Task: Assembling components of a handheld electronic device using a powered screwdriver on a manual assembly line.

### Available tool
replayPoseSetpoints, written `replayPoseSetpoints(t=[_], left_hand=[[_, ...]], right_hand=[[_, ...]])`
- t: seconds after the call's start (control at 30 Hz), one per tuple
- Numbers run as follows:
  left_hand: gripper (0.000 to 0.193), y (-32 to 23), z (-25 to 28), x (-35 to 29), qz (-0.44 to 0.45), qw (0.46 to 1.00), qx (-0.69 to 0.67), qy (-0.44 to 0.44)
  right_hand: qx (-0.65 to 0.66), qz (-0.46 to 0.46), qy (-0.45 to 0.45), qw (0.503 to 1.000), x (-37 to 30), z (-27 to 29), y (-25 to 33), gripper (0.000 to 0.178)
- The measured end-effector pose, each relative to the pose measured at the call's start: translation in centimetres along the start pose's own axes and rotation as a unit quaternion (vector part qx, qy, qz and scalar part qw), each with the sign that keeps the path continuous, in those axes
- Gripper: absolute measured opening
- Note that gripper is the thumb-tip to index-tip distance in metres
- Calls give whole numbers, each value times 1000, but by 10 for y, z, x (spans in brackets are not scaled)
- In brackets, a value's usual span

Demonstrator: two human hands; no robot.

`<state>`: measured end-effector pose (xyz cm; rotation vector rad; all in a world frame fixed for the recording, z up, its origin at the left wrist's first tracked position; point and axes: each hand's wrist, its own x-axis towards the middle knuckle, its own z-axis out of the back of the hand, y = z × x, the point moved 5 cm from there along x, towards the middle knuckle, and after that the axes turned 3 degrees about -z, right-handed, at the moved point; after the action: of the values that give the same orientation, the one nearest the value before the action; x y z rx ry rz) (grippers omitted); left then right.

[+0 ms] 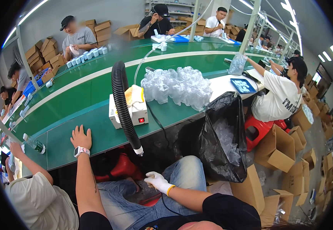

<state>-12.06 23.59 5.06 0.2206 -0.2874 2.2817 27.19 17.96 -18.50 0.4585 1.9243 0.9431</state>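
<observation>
My bare left hand (81,137) lies flat on the green table (63,147) near its front edge, fingers spread, holding nothing. A pale watch (81,151) is on that wrist. My right hand (158,181), in a white glove with a yellow cuff, rests low by my jeans with its fingers curled together; whether anything is inside them is hidden. Beyond my hands, a white box-shaped machine (130,115) with a lit red switch stands on the table, a yellow-stained cloth (135,95) on top. A black ribbed hose (121,97) arches in front of it, its nozzle hanging past the table edge.
Clear plastic bags (176,87) are heaped right of the machine. A black bin bag (222,134) hangs at the table edge. A bottle (34,143) lies at the left, near a co-worker's arm. Open cartons (275,147) crowd the right floor. Other people sit around the conveyor (93,90).
</observation>
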Motion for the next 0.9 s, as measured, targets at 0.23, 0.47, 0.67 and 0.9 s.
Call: replayPoseSetpoints(t=[0.23,0.47,0.67,0.9], left_hand=[[62,-1,1,-2,1,1000,-1,5],[62,-1,2,0,4,1000,5,7],[62,1,2,-2,3,1000,1,9],[62,-4,2,-2,1,1000,-1,10]], right_hand=[[2,6,-1,1000,-5,-5,6,47],[16,0,7,1000,-7,-4,9,48],[5,117,58,991,-12,-12,21,43],[88,103,80,988,-4,-7,12,39]])
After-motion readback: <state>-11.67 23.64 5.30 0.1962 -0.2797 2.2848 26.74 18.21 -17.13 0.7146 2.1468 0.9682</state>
